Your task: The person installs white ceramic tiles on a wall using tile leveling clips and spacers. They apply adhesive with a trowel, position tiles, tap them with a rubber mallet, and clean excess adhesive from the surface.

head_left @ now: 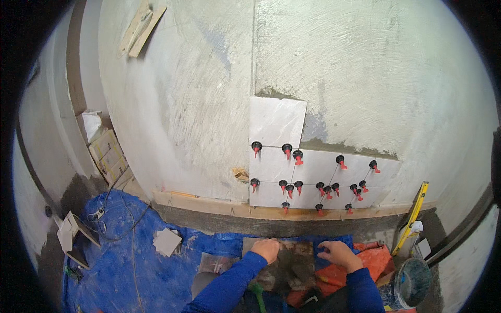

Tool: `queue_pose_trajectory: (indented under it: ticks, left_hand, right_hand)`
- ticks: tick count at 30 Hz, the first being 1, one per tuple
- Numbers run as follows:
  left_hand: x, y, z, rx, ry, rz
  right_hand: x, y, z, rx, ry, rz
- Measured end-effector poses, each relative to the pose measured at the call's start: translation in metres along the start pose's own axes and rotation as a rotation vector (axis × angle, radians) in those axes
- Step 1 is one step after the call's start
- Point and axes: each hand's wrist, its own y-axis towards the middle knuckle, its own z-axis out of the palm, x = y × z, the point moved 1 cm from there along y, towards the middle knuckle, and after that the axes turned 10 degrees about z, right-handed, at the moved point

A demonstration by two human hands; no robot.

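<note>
My left hand [266, 250] is closed over a square slab [297, 250] smeared with grey-brown mortar. What its fingers hold, if anything, is hidden. To the right of the slab, my right hand [338, 254] hovers with curled fingers, a gap between thumb and forefinger and nothing visible in them. Below it lies a crumpled orange bag or cloth [373, 261]. A green handle [258, 296] shows beside my left forearm. On the wall ahead, pale tiles [276, 120] stand in rows, with several black-and-red levelling clips [341, 160] along their joints.
A yellow spirit level [412, 219] leans at the right, near a bucket [412, 281]. Blue sheeting [120, 266] covers the floor, with tile offcuts [167, 242] and a cable [136, 224] on it. A wooden batten [219, 205] runs under the tiles. Boxes [108, 155] stand left.
</note>
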Motion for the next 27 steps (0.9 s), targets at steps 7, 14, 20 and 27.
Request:
queue_pose_trajectory:
  ticks: [7,14,20,27]
  left_hand:
    - [-0.004,0.001,-0.018,0.006,-0.036,0.038]
    - [0.004,-0.004,-0.028,-0.181,-0.204,-0.02]
    - [0.015,-0.015,-0.035,-0.291,-0.276,-0.056]
    - [0.032,-0.022,-0.028,-0.309,-0.394,-0.216]
  right_hand:
    - [-0.008,0.006,0.003,-0.026,0.005,-0.025]
    - [-0.019,0.009,0.009,-0.029,0.061,-0.014]
    - [-0.04,0.02,0.023,-0.012,0.067,0.032]
    - [-0.024,0.009,0.012,-0.064,0.06,-0.039]
